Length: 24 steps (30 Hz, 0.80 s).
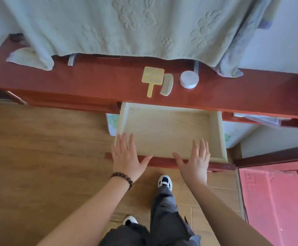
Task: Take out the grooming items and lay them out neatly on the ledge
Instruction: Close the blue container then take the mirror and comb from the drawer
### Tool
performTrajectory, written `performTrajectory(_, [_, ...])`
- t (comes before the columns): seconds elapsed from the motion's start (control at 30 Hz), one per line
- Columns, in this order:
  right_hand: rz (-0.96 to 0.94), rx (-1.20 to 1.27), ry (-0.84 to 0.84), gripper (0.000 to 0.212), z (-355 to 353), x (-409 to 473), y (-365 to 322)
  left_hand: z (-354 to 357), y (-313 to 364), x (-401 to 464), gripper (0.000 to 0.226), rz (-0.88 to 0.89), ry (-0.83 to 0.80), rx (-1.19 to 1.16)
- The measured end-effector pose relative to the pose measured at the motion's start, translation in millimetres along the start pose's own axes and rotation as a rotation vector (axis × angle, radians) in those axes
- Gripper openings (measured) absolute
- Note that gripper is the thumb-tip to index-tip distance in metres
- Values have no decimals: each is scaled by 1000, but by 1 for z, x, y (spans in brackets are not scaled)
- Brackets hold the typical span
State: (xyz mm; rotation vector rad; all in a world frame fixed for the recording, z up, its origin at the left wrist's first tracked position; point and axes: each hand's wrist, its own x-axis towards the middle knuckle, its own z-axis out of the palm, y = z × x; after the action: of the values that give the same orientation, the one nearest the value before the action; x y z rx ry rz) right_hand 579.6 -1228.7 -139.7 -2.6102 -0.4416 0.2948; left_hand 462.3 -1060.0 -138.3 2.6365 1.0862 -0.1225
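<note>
A pale wooden drawer stands pulled out under the red-brown ledge, and I see nothing inside it. On the ledge lie a yellow hand mirror, a pale curved comb right beside it, and a round white jar a little further right. My left hand rests flat with spread fingers over the drawer's red front edge. My right hand lies the same way on that edge, further right. Neither hand holds anything.
A pale green embossed towel hangs down over the back of the ledge. A pink-red mat lies on the floor at the right. Wooden floor spreads to the left. My legs and white shoes stand below the drawer.
</note>
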Motion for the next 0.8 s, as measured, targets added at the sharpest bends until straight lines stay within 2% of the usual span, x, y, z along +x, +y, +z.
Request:
performTrajectory(0.17, [279, 96, 61, 119, 9, -46, 14, 13, -11, -47, 116, -164, 22, -53])
performTrajectory(0.33, [511, 225, 48, 129, 14, -51, 23, 24, -5, -56, 130, -431, -69, -231])
performTrajectory(0.5, [575, 309, 8, 134, 19, -39, 20, 31, 9, -44, 138, -603, -147, -330])
performTrajectory(0.8, [551, 345, 25, 133, 24, -9, 13, 27, 21, -9, 138, -639, -106, -366])
